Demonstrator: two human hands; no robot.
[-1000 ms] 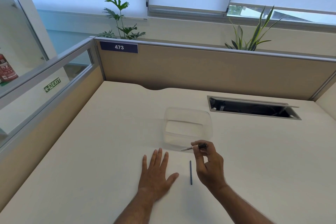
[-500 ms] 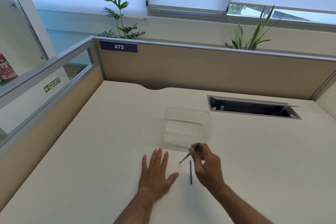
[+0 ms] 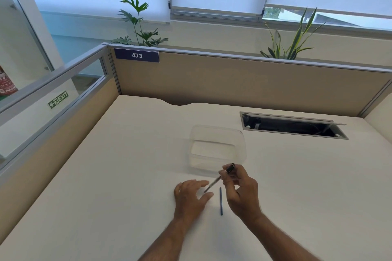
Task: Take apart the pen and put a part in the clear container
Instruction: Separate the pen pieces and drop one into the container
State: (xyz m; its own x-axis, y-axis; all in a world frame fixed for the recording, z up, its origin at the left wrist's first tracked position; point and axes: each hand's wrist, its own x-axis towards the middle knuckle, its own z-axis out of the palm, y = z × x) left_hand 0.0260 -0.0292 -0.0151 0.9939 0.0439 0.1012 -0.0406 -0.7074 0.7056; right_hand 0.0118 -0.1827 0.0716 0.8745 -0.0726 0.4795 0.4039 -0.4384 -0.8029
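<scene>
The cream desk [image 3: 110, 176] lies bare to the left and right, walled by beige partitions on its far and left edges. The clear plastic container [image 3: 218, 148] sits mid-desk. Just near of it, the right hand [image 3: 241, 190] pinches a slim clear pen barrel with dark cap [image 3: 220, 178], long axis slanting near-left to far-right. The left hand [image 3: 191, 195] is open, fingers loosely curled. A thin blue refill [image 3: 220, 201] lies between the hands, pointing near to far.

A cream bench [image 3: 106, 176] is edged by tan partition panels [image 3: 233, 82] bearing a blue "473" label [image 3: 136, 55]. An open cable hatch [image 3: 292, 126] sits far right. Two leafy plants [image 3: 140, 25] [image 3: 290, 38] stand behind; a green exit sign [image 3: 58, 99] shows at left.
</scene>
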